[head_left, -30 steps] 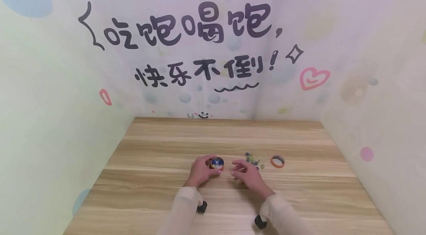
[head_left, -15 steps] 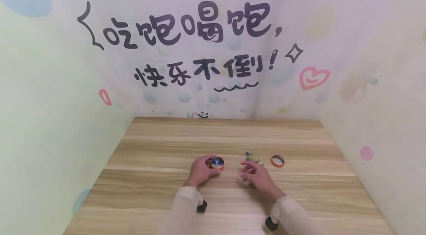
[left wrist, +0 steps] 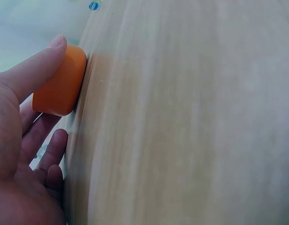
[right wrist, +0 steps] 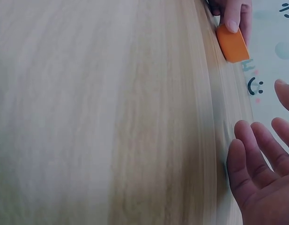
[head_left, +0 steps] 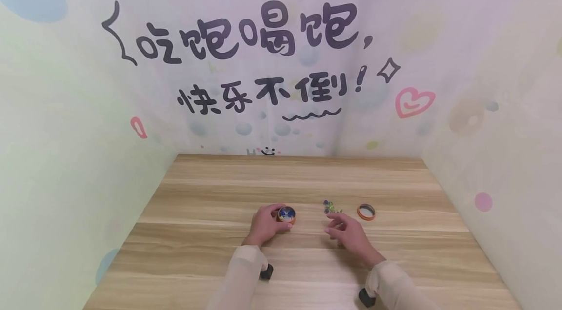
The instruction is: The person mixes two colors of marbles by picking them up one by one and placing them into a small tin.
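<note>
Orange and round, the little metal tin [head_left: 286,215] with blue beads inside has stayed put on the wooden tabletop [head_left: 210,251], near the front middle. The left hand [head_left: 265,224] still holds its side, fingers curled round it in a snug grip. The right hand [head_left: 349,232] has slid to the right, toward the small pile of coloured beads [head_left: 330,206]; its fingers are loose and hold nothing. The orange ring-shaped lid [head_left: 366,212] lies past the beads. Pale walls with black writing [head_left: 246,37] stand around.
</note>
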`<state>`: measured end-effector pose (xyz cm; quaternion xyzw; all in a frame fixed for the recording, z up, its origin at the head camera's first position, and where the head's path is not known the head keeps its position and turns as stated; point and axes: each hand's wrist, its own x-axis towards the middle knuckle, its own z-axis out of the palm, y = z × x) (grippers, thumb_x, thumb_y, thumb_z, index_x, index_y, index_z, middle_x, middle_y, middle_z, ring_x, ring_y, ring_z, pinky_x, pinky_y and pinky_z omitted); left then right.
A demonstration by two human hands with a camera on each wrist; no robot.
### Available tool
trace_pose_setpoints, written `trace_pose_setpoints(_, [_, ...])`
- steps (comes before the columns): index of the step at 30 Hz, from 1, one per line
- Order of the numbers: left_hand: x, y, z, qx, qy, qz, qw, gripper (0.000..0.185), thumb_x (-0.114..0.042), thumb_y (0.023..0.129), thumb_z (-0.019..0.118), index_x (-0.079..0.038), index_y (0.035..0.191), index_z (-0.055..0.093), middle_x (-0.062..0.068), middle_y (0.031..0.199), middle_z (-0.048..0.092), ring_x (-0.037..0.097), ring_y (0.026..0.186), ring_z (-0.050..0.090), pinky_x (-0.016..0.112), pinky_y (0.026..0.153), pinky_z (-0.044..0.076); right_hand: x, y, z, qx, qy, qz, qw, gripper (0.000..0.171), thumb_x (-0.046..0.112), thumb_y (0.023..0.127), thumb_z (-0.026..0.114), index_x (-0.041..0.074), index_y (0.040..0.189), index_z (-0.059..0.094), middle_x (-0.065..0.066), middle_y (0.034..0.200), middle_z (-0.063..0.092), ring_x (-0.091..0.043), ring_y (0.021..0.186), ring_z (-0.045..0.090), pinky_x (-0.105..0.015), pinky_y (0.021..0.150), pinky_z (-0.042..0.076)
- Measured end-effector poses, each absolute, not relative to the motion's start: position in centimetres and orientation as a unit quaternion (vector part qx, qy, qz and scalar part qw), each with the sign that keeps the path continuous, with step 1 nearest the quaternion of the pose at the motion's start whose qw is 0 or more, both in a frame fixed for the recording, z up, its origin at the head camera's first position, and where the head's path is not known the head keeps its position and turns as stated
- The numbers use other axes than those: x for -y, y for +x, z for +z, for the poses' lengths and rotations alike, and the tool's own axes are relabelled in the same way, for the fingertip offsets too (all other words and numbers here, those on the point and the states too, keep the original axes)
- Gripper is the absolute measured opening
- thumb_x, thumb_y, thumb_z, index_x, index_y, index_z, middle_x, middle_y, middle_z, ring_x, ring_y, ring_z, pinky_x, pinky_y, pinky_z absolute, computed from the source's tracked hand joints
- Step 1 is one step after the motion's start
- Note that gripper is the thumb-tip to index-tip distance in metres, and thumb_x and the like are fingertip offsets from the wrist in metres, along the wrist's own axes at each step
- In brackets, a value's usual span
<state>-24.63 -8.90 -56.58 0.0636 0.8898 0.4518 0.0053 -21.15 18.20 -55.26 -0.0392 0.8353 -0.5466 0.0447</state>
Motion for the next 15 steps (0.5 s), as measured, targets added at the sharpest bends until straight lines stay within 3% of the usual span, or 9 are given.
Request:
trace_pose_setpoints(8, [8.8,-24.6,-56.5,-0.889,0.063,0.453,0.006,0.061,-0.030,0.070,0.088,-0.015,0.125,0.066,0.010,0.116,0.064,0.026,0.102,0.059,0.045,0.087,0.049,-19.1,-21.4,-55.6,-0.855,-0.006,-0.518,0.015,0.034,0.009,0.084,0.075,0.006,0.117,0.066,-0.005,0.088,0.064,-0.020,0.067,0.064,-0.031,0.054,0.051])
trace_pose_setpoints(15, [8.8,-24.6,-56.4,-0.889,0.065,0.453,0.003,0.060,-0.030,0.070,0.089,-0.015,0.124,0.066,0.011,0.115,0.064,0.026,0.101,0.059,0.046,0.086,0.049,-19.8,-21.5,-55.6,-0.864,0.005,-0.503,0.003,0.036,0.012,0.083,0.077,0.003,0.115,0.066,-0.005,0.082,0.064,-0.019,0.063,0.062,-0.030,0.053,0.050])
